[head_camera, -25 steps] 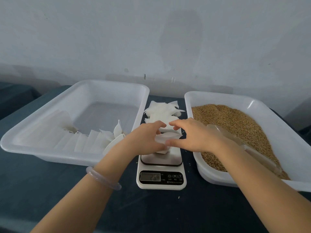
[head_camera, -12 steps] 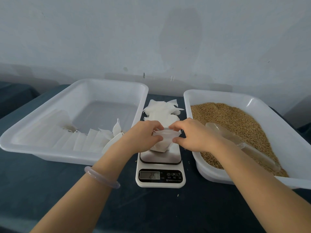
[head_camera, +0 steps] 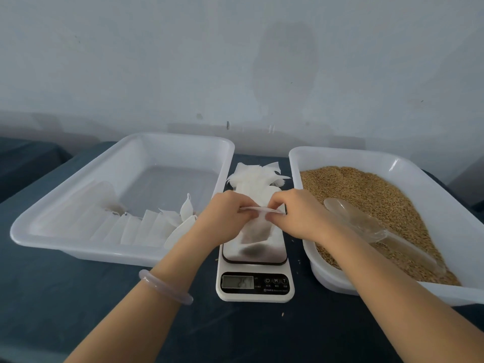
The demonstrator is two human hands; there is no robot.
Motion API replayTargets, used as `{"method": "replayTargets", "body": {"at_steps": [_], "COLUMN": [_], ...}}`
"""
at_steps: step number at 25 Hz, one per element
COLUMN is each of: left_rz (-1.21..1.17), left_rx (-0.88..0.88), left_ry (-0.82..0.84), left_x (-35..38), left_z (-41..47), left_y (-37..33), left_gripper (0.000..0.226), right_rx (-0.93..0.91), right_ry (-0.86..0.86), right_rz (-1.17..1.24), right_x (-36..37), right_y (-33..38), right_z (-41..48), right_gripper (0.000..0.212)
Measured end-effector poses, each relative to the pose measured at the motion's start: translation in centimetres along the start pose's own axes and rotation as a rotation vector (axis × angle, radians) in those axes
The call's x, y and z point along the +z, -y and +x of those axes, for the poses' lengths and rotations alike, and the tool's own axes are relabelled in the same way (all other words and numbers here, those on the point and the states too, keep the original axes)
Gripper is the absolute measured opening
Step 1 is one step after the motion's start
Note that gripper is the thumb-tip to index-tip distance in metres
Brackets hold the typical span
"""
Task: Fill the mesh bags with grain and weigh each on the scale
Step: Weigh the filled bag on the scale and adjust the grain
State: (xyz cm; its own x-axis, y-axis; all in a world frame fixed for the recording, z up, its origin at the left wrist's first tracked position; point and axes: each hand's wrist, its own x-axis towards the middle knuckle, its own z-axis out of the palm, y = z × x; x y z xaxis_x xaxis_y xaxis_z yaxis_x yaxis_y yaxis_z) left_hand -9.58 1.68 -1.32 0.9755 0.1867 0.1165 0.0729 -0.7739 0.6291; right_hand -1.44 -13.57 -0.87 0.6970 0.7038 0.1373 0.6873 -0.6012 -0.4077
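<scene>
Both left hand (head_camera: 225, 214) and right hand (head_camera: 301, 216) pinch the mesh bag (head_camera: 255, 231) at its top edge over the scale (head_camera: 255, 293).

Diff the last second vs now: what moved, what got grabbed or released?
The left hand and right hand raised the mesh bag from lying low, so it now hangs by its top edge over the scale. Both keep their pinch grip; nothing was released. Unchanged: scoop lying in the grain, left tray, pile of empty bags behind the scale.
</scene>
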Motion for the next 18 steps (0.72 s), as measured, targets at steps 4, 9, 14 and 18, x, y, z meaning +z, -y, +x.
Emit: {"method": "replayTargets", "body": {"at_steps": [4, 9, 14, 18], "left_rz": [-0.127, 0.007, 0.045, 0.118], "left_rx": [-0.051, -0.079, -0.231, -0.437], "left_ry": [-0.025, -0.029, -0.331, -0.366], "left_x": [-1.8, -5.0, -9.3, -8.4], "left_z": [0.1, 0.9, 1.7, 2.9], "left_y": [0.1, 0.8, 3.5, 6.6], "left_gripper": [0.008, 0.024, 0.024, 0.019], "right_rx": [-0.021, -0.063, -0.102, -0.058], "right_ry": [-0.061, -0.100, -0.125, 0.023], "right_rz": [0.445, 0.599, 0.555, 0.371], "right_x": [-0.1, 0.9, 2.5, 5.0], "right_y": [1.3, 3.9, 7.1, 7.0], "right_z": [0.4, 2.5, 6.4, 6.9], "right_gripper": [0.015, 0.006, 0.029, 0.045]}}
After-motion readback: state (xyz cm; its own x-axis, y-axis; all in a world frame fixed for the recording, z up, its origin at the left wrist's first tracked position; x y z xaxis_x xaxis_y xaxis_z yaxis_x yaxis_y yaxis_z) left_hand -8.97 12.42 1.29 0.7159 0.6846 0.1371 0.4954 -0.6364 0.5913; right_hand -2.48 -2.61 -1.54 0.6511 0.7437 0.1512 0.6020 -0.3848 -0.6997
